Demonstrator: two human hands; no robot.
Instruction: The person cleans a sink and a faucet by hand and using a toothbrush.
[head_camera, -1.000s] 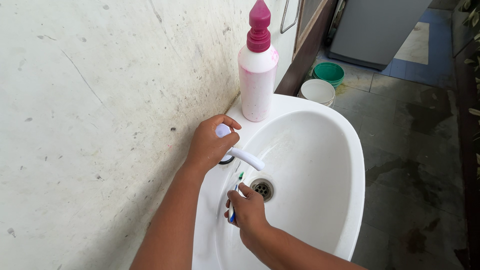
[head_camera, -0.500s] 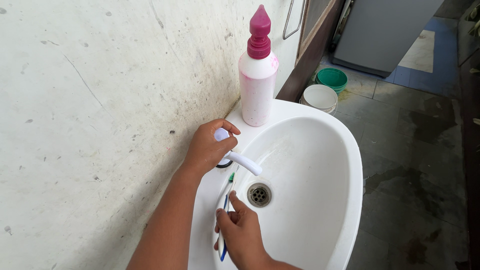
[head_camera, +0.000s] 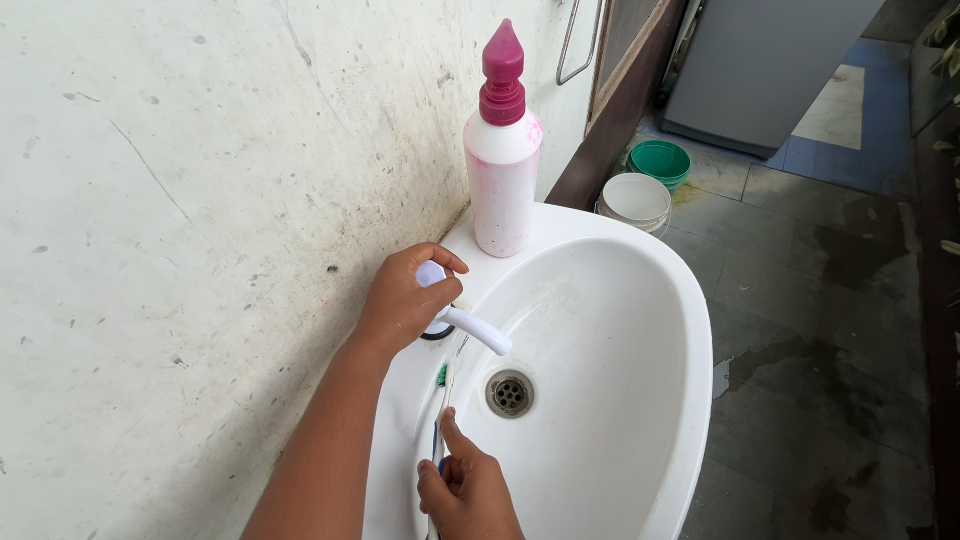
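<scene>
Head cam: pink-cap bottle (head_camera: 502, 160) behind tap (head_camera: 470, 328); buckets (head_camera: 648, 185) on floor.

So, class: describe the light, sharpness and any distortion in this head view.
Head view: soft, even daylight with no hard shadows; mild sheen on the sink rim; left hand on the tap and right hand with the toothbrush are sharp; wide-angle lens bends the wall and tilts the bottle.
</scene>
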